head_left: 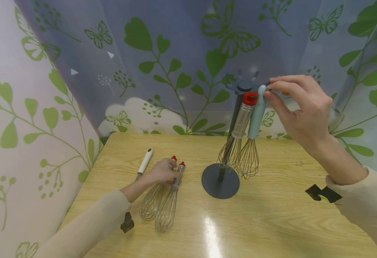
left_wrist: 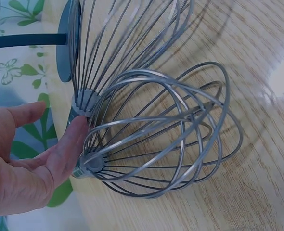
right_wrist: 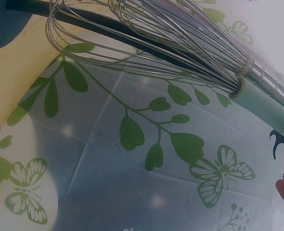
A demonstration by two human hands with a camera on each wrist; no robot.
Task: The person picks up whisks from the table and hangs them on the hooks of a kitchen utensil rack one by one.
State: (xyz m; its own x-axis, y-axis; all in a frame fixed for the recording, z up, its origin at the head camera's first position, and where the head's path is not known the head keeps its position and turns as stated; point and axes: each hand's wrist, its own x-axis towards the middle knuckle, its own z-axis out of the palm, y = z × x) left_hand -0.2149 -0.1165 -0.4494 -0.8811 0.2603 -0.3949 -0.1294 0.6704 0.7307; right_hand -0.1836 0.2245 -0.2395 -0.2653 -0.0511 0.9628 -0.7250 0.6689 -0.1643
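Note:
At the top of a dark rotating-style stand (head_left: 221, 181), my right hand (head_left: 304, 107) pinches the upper end of a whisk with a pale blue handle (head_left: 257, 118) between thumb and index finger. That whisk hangs upright, wires down, beside a steel whisk with a red end (head_left: 241, 122) on the stand. My left hand (head_left: 162, 171) rests over two steel whisks lying on the table, the left one (head_left: 151, 204) and the right one (head_left: 167, 211). Its fingers look extended and touch near the handles; in the left wrist view the left hand (left_wrist: 31, 163) has its thumb held apart.
A white-handled utensil (head_left: 146, 161) lies left of the left hand, its lower part hidden by the arm. Dark hooks (head_left: 240, 84) spread from the stand's top. The wooden table (head_left: 272, 215) meets a patterned cloth (head_left: 175, 43) at its back edge.

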